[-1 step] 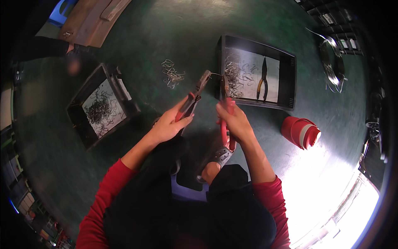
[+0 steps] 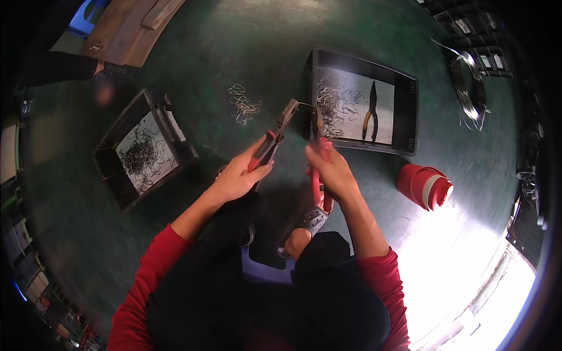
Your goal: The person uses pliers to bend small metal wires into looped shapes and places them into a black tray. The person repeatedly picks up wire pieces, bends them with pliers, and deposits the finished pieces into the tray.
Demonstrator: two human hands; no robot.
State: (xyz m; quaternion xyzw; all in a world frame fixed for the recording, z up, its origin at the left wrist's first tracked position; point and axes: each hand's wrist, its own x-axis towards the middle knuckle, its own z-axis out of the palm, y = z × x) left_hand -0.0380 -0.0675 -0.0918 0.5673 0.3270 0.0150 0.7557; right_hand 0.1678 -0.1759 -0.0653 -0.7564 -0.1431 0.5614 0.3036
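Nothing visibly shifted, two hands (image 2: 237,176) holding two pliers (image 2: 284,120), one wire (image 2: 305,105) between, two black bins (image 2: 405,114)

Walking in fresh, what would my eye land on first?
Mid-picture, the left hand and right hand each grip red-handled metal pliers, a thin bent metal wire between the tips. To the right sits a black rectangular crate holding bent wire pieces; below it, a red rounded container.

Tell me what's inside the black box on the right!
In the black box, bent wire pieces, mostly heaped on the left, and pliers with yellowish handles lie on a pale sheet. The heap hides whatever is beneath it.
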